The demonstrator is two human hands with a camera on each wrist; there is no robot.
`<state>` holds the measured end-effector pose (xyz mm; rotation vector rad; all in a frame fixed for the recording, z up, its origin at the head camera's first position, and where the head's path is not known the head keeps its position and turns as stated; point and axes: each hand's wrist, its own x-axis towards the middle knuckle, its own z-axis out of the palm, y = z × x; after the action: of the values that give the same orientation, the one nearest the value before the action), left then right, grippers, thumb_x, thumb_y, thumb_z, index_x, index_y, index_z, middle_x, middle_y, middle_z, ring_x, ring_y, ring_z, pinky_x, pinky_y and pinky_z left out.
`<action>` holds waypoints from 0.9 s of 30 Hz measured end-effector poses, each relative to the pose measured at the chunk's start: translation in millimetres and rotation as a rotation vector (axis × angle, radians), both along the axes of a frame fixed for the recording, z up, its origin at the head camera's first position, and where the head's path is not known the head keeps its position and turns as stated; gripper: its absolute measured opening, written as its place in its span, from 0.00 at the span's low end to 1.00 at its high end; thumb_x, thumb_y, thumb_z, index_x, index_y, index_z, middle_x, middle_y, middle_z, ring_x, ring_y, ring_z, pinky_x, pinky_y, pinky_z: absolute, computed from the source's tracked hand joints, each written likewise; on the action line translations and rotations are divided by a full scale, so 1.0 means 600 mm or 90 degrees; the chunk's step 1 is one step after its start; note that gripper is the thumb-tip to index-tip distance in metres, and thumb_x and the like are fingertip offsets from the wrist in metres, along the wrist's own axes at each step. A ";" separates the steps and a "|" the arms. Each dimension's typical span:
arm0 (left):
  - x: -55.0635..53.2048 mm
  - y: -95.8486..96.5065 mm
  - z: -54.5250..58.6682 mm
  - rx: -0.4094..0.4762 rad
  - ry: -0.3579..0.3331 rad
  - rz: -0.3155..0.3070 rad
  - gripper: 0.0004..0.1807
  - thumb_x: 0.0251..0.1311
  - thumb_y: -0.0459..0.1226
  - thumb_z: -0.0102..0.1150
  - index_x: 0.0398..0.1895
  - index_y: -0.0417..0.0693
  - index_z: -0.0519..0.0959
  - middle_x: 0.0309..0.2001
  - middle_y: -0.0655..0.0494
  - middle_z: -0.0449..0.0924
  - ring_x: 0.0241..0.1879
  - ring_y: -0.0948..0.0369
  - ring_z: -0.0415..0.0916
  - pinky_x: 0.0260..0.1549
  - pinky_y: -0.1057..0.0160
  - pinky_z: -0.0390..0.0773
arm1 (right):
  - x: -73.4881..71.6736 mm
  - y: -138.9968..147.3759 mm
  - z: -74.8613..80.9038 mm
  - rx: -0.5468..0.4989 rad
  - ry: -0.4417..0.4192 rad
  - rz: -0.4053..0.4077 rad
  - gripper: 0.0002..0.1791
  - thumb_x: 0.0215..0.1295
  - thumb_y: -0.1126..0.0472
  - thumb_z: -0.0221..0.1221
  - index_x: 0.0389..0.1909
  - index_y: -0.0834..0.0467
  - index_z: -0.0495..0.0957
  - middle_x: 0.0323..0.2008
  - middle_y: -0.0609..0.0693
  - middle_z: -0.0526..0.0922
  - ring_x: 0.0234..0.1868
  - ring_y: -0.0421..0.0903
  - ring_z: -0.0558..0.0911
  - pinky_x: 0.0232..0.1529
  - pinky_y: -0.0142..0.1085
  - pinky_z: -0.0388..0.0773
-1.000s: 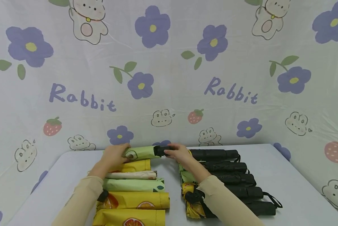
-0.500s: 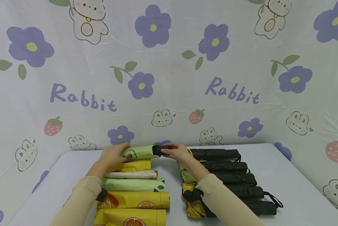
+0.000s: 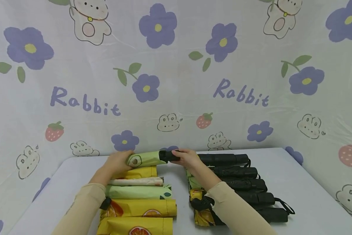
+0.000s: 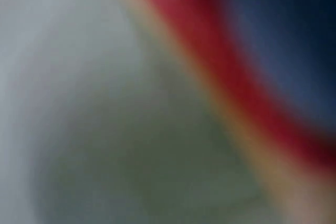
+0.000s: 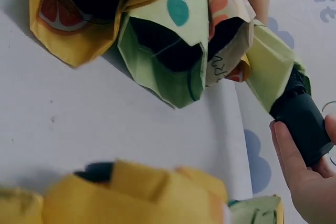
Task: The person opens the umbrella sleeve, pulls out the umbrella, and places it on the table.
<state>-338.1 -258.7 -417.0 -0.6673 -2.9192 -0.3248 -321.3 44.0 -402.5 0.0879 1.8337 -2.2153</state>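
At the far end of the table, a folded umbrella lies level in a light green avocado-print sleeve (image 3: 148,159), its black handle (image 3: 170,156) protruding from the right end. My left hand (image 3: 115,164) grips the sleeve near its left end. Fingers and thumb of my right hand (image 3: 191,160) pinch the handle; the right wrist view shows them on opposite sides of the black handle (image 5: 303,127). Below my left hand lie a yellow sleeve (image 3: 145,172), a cream one (image 3: 140,181) and a green one (image 3: 139,192). The left wrist view is too blurred to read.
Two yellow orange-print sleeves (image 3: 140,208) lie nearer the front on the left. Several black folded umbrellas (image 3: 226,160) with printed fabric form a row under and beyond my right forearm. Behind the white table (image 3: 284,182) hangs a rabbit-print cloth (image 3: 176,65).
My right hand's fingers have shifted slightly to the right, and more of the black handle shows. My left hand stays on the green sleeve, almost still.
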 end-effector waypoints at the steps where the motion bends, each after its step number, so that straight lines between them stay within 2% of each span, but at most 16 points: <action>1: 0.000 0.000 0.000 -0.001 0.003 -0.003 0.29 0.50 0.41 0.72 0.56 0.47 0.76 0.48 0.47 0.84 0.47 0.47 0.81 0.49 0.45 0.77 | -0.001 0.003 0.002 -0.002 -0.003 -0.003 0.30 0.69 0.65 0.58 0.68 0.72 0.62 0.67 0.69 0.66 0.64 0.62 0.73 0.57 0.44 0.79; 6: 0.004 -0.001 0.003 -0.011 0.006 -0.008 0.29 0.50 0.41 0.73 0.56 0.46 0.76 0.49 0.47 0.83 0.48 0.47 0.80 0.51 0.46 0.77 | -0.002 0.021 0.011 0.017 0.002 0.001 0.30 0.71 0.64 0.55 0.69 0.72 0.59 0.69 0.69 0.64 0.66 0.62 0.72 0.59 0.45 0.77; 10: 0.004 -0.003 0.002 -0.009 -0.001 -0.005 0.28 0.51 0.41 0.72 0.56 0.47 0.75 0.50 0.48 0.83 0.50 0.47 0.79 0.52 0.46 0.76 | 0.001 0.037 0.014 0.047 0.012 -0.002 0.28 0.73 0.62 0.53 0.69 0.71 0.62 0.69 0.68 0.65 0.65 0.61 0.73 0.59 0.45 0.77; 14: 0.005 -0.001 -0.001 0.001 -0.008 -0.002 0.28 0.51 0.41 0.71 0.57 0.48 0.75 0.51 0.48 0.83 0.54 0.46 0.78 0.54 0.45 0.75 | 0.001 0.049 0.014 0.018 0.004 -0.018 0.30 0.72 0.64 0.53 0.70 0.73 0.58 0.69 0.69 0.63 0.67 0.62 0.71 0.60 0.46 0.76; 17: 0.005 0.001 -0.001 0.005 -0.014 -0.002 0.29 0.51 0.41 0.72 0.57 0.48 0.75 0.51 0.47 0.82 0.52 0.47 0.78 0.53 0.45 0.76 | -0.002 0.055 0.013 -0.002 -0.003 -0.025 0.32 0.72 0.65 0.53 0.71 0.73 0.55 0.70 0.70 0.61 0.67 0.63 0.70 0.60 0.46 0.75; 27: 0.006 -0.002 -0.002 -0.005 -0.027 0.008 0.30 0.51 0.41 0.71 0.59 0.46 0.74 0.54 0.46 0.81 0.53 0.45 0.78 0.54 0.44 0.75 | 0.001 0.083 0.010 0.020 0.012 -0.029 0.29 0.74 0.62 0.52 0.69 0.72 0.60 0.70 0.67 0.61 0.67 0.63 0.70 0.62 0.45 0.74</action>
<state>-334.7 -260.0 -418.0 -0.6514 -2.9657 -0.3309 -320.9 93.6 -396.3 0.1169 1.8946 -2.2252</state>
